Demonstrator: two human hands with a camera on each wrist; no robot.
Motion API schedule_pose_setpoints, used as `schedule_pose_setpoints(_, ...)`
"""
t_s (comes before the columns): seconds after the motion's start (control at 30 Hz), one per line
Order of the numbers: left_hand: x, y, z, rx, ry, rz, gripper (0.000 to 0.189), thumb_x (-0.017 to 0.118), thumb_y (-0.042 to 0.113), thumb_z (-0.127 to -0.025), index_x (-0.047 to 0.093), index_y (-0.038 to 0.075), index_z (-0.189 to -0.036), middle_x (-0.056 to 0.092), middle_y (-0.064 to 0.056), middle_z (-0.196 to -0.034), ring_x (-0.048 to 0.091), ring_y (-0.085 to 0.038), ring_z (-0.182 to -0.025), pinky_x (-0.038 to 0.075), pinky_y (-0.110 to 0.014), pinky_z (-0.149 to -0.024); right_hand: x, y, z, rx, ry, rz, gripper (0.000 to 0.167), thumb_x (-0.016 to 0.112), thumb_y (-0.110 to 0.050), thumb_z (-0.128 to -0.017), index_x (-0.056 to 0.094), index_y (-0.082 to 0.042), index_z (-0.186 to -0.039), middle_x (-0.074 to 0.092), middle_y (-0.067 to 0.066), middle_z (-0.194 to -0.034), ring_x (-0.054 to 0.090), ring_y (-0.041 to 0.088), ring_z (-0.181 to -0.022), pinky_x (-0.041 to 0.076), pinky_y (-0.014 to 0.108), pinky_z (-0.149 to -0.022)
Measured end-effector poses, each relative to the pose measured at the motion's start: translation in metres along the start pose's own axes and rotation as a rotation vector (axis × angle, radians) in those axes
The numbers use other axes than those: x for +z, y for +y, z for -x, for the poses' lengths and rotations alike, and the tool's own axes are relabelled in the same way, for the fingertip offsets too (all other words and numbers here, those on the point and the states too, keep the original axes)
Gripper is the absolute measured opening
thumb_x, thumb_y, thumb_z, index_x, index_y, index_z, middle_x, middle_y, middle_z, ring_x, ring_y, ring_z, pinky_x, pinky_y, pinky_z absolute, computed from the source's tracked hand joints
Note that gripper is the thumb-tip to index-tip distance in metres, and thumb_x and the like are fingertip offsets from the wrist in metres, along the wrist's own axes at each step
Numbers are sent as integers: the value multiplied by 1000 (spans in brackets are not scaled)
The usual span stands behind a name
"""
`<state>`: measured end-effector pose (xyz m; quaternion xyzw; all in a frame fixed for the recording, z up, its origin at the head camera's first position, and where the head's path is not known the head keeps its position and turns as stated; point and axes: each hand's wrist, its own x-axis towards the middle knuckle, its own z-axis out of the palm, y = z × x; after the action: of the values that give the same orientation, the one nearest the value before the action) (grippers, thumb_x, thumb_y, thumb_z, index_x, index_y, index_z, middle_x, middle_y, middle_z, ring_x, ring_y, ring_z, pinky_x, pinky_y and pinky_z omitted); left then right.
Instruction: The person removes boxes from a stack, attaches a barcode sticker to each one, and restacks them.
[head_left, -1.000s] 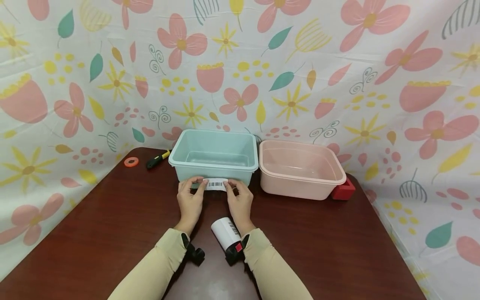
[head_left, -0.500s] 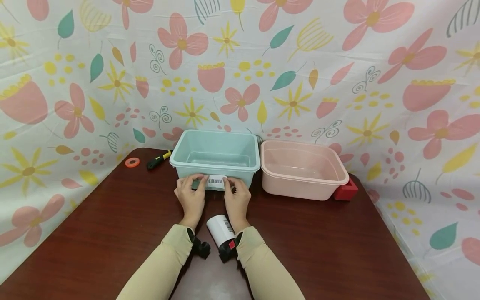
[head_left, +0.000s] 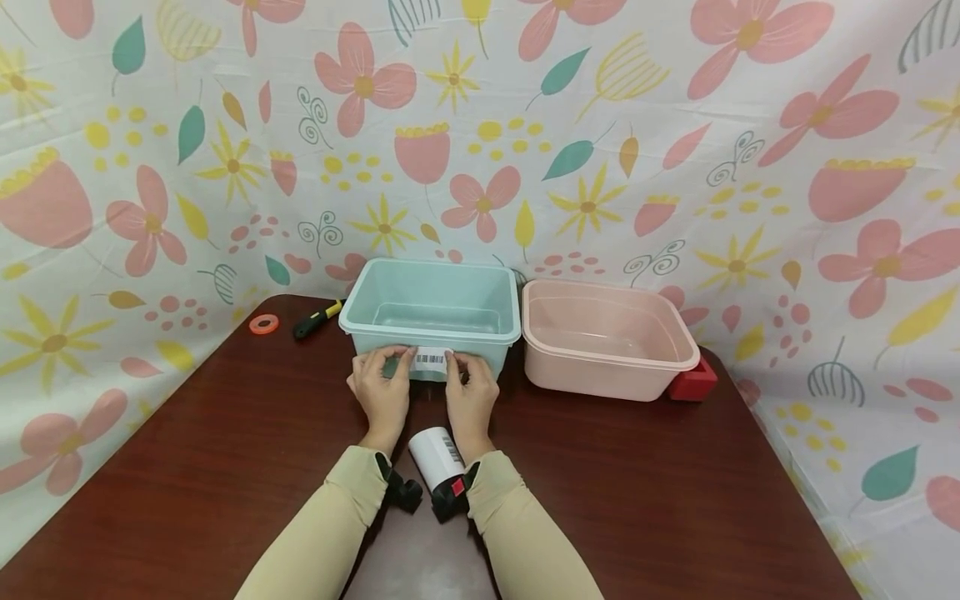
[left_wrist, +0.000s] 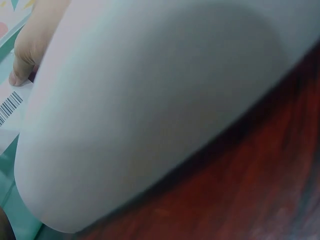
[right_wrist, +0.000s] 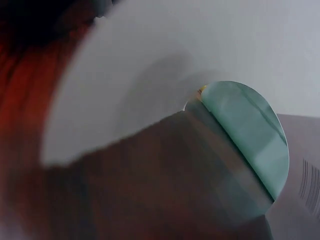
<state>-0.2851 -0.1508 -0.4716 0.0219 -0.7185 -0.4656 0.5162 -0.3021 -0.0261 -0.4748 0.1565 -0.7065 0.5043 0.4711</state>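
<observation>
A white barcode label (head_left: 430, 359) lies at the front wall of the light blue bin (head_left: 360, 343), held level. My left hand (head_left: 381, 396) pinches its left end, and my right hand (head_left: 472, 404) pinches its right end. Between my wrists on the table is a white roll of labels (head_left: 433, 457), tilted, with barcodes on its side. That roll (left_wrist: 150, 110) fills most of the left wrist view, beside a piece of the barcode label (left_wrist: 11, 107). In the right wrist view, the roll (right_wrist: 130, 65) hides both hands' work; blue-green shows through its core.
A pink bin (head_left: 600, 375) stands right of the blue one, with a red block-like object (head_left: 693, 382) partly behind it. On the left are an orange tape ring (head_left: 263, 324) and a black-and-yellow cutter (head_left: 317, 320). A flowered cloth (head_left: 480, 125) hangs behind the dark table (head_left: 187, 467).
Both hands have raised the label slightly and brought it flatter against the blue bin's front wall. The roll appears a little farther left, as do the wrists beside it.
</observation>
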Motion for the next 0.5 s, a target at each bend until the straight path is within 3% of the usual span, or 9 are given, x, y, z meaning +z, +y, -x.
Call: schedule_pose_setpoints(0.5,5,-2,-2,11,47,-18,20,80,34,-88,76,15,-87,72,1,-87,49,-24,-85,27,-48,-84,9,-4,-1,1,103,-6,9,80,-7,-86,76,-7,-78,66,2,-74,62,14,-62,49,23,-54)
